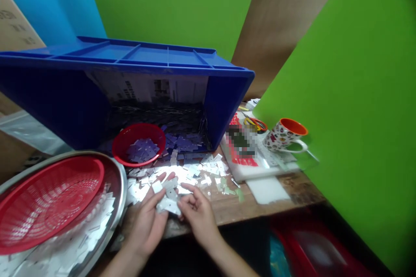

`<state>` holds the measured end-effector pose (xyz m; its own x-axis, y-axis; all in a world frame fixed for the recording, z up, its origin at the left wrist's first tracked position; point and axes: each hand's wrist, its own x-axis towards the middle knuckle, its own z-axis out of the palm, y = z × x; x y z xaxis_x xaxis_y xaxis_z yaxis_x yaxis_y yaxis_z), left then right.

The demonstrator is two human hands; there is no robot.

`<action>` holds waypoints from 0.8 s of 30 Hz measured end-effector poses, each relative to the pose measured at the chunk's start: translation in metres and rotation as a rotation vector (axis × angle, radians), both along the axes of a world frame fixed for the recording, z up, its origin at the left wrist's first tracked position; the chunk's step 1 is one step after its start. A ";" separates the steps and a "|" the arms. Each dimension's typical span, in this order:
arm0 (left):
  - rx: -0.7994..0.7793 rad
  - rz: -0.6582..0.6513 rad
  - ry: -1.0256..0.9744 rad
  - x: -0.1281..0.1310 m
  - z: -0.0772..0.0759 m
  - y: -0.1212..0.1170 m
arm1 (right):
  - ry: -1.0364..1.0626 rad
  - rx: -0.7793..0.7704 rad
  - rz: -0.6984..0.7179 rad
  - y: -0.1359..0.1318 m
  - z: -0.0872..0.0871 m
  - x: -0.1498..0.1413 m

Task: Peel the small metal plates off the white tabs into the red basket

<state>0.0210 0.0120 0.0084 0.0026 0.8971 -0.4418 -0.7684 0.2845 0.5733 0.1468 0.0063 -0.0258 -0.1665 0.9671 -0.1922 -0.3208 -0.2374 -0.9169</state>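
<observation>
Several small flat metal plates (169, 204) rest in my left hand (150, 216), its fingers curled up around them near the table's front edge. From the right, my right hand (199, 213) reaches in with thumb and forefinger pinched at the edge of the same plates. Some plates show small holes. Just beyond both hands, many loose metal plates (193, 171) lie scattered on the wooden table. A small red basket (116, 149) with more plates stands farther back, at the mouth of a blue crate (232, 104) lying on its side.
At left, a large metal basin (122, 181) holds plates and a tilted red colander (52, 207). To the right are a patterned mug (276, 136), scissors (258, 124) and a white foam slab (242, 175). Green panels (357, 95) rise at the back and right.
</observation>
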 end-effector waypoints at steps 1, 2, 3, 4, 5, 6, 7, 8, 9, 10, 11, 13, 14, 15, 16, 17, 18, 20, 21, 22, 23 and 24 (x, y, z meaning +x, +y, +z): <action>0.002 -0.006 -0.022 0.000 -0.001 0.000 | -0.002 -0.001 -0.011 0.002 0.002 0.002; 0.000 -0.012 -0.038 0.000 -0.002 0.000 | -0.007 -0.001 -0.017 0.003 0.003 0.003; -0.010 -0.018 -0.048 0.000 -0.002 0.000 | -0.014 0.001 -0.022 0.004 0.003 0.004; -0.022 -0.024 -0.053 0.000 -0.003 0.000 | -0.022 0.004 -0.028 0.005 0.003 0.005; -0.033 -0.031 -0.057 0.000 -0.003 0.000 | -0.028 0.008 -0.035 0.005 0.002 0.006; -0.040 -0.033 -0.063 0.001 -0.003 -0.001 | -0.033 0.013 -0.044 0.006 0.002 0.007; -0.042 -0.033 -0.070 0.001 -0.003 -0.002 | -0.036 0.019 -0.053 0.006 0.002 0.008; -0.042 -0.033 -0.076 0.001 -0.002 -0.002 | -0.038 0.024 -0.062 0.006 0.002 0.009; -0.040 -0.033 -0.079 0.001 0.000 -0.003 | -0.039 0.025 -0.067 0.007 0.002 0.010; -0.041 -0.033 -0.080 0.000 0.001 -0.004 | -0.040 0.023 -0.068 0.007 0.003 0.011; -0.047 -0.034 -0.082 0.000 0.003 -0.004 | -0.041 0.017 -0.066 0.008 0.004 0.012; -0.060 -0.033 -0.095 -0.002 0.007 -0.004 | -0.042 0.002 -0.051 0.009 0.007 0.014; -0.064 -0.028 -0.107 -0.003 0.009 -0.004 | -0.041 -0.005 -0.041 0.009 0.009 0.014; -0.065 -0.020 -0.118 -0.004 0.010 -0.005 | -0.042 -0.011 -0.028 0.010 0.010 0.015; -0.065 -0.013 -0.127 -0.006 0.010 -0.005 | -0.044 -0.015 -0.017 0.011 0.012 0.015; -0.064 -0.007 -0.135 -0.007 0.010 -0.005 | -0.048 -0.019 -0.007 0.011 0.013 0.014; -0.062 -0.001 -0.142 -0.007 0.010 -0.006 | -0.051 -0.024 0.004 0.011 0.014 0.014; -0.059 0.010 -0.155 -0.008 0.008 -0.007 | -0.057 -0.037 0.022 0.010 0.015 0.012; -0.058 0.016 -0.159 -0.008 0.007 -0.007 | -0.058 -0.045 0.032 0.010 0.015 0.011; -0.059 0.021 -0.160 -0.008 0.006 -0.007 | -0.056 -0.051 0.047 0.009 0.014 0.010; -0.060 0.024 -0.159 -0.007 0.004 -0.007 | -0.053 -0.054 0.066 0.009 0.014 0.008; -0.061 0.024 -0.158 -0.007 0.004 -0.007 | -0.051 -0.052 0.087 0.009 0.013 0.007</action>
